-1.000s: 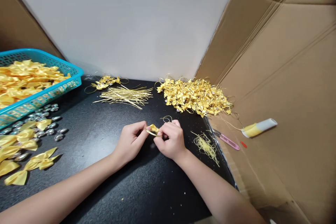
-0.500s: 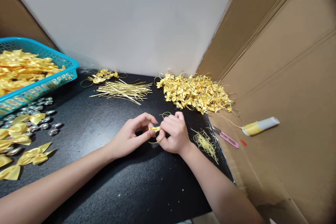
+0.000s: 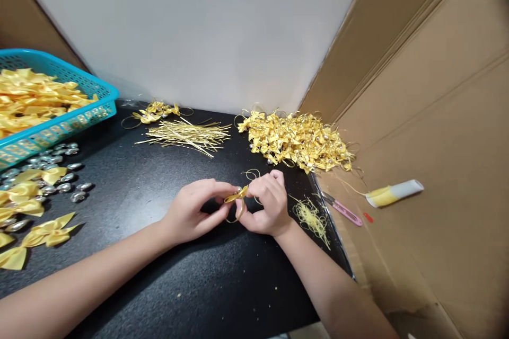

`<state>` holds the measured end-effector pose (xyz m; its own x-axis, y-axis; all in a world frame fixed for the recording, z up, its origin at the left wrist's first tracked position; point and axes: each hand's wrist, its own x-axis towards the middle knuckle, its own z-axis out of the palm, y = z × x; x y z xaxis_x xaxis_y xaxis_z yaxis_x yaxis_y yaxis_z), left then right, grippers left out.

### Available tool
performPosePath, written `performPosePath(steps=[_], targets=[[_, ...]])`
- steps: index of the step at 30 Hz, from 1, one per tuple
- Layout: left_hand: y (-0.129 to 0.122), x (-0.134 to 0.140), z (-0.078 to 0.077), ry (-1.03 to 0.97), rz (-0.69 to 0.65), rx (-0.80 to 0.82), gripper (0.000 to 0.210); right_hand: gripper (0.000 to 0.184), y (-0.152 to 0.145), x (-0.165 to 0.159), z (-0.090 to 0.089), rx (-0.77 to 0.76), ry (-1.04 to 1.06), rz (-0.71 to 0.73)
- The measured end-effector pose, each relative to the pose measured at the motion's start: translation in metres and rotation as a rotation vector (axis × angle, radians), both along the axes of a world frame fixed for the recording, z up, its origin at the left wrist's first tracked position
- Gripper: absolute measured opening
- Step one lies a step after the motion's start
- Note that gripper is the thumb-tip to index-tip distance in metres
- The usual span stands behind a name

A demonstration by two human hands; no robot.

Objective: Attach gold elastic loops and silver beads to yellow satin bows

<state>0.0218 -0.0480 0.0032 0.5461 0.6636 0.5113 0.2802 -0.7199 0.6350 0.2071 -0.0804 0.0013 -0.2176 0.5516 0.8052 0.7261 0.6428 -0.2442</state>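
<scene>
Over the middle of the black table, a small yellow ribbon bow point(image 3: 235, 196) is held between my two hands, with a tiny silvery bead at its top. The fingertips of my left hand point(image 3: 194, 209) are closed on the bow's left side. My right hand point(image 3: 267, 204) is curled, its thumb and finger pinching thin gold cord point(image 3: 251, 174) at the bow's right side. One thin end of cord curls up above the right knuckles, and a loop hangs below the bow. The exact pinch point is hidden by the fingers.
Yellow bows fill a blue basket point(image 3: 107, 92) at left; silver beads point(image 3: 66, 187) and loose bows point(image 3: 50, 230) lie before it. Gold cord pieces point(image 3: 185, 135) and a heap of finished bows point(image 3: 296, 140) lie behind. At right are thread scraps point(image 3: 312, 220), a pink cutter point(image 3: 345, 212) and cardboard.
The bow has turned and shows more between my fingers. My left hand has tilted and shifted slightly, its fingers now closer over the bow. My right hand stays nearly in place.
</scene>
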Motion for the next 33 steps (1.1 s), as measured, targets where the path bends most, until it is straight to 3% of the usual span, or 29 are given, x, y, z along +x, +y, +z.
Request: performPosePath(steps=[4,11,17,24,30,33], targets=[[0.000,0.000,-0.003,-0.014,0.011,0.117,0.020,0.012,-0.001,-0.001,0.000,0.060,0.027,-0.001],[-0.004,0.001,-0.003,-0.047,0.007,0.033,0.023,0.011,-0.001,-0.002,0.000,0.031,0.060,0.009],[-0.006,0.004,-0.005,-0.118,-0.009,-0.298,0.020,0.001,0.000,-0.002,-0.002,-0.080,0.091,-0.060],[0.000,0.010,-0.006,-0.356,-0.132,-0.811,0.025,0.010,0.002,-0.002,-0.005,-0.146,0.164,-0.069],[0.007,0.010,-0.011,-0.385,-0.163,-0.955,0.034,0.022,0.000,-0.003,-0.002,-0.230,0.136,-0.050],[0.010,0.007,-0.012,-0.334,-0.199,-0.972,0.035,0.016,0.002,-0.005,-0.003,-0.297,0.126,-0.037]])
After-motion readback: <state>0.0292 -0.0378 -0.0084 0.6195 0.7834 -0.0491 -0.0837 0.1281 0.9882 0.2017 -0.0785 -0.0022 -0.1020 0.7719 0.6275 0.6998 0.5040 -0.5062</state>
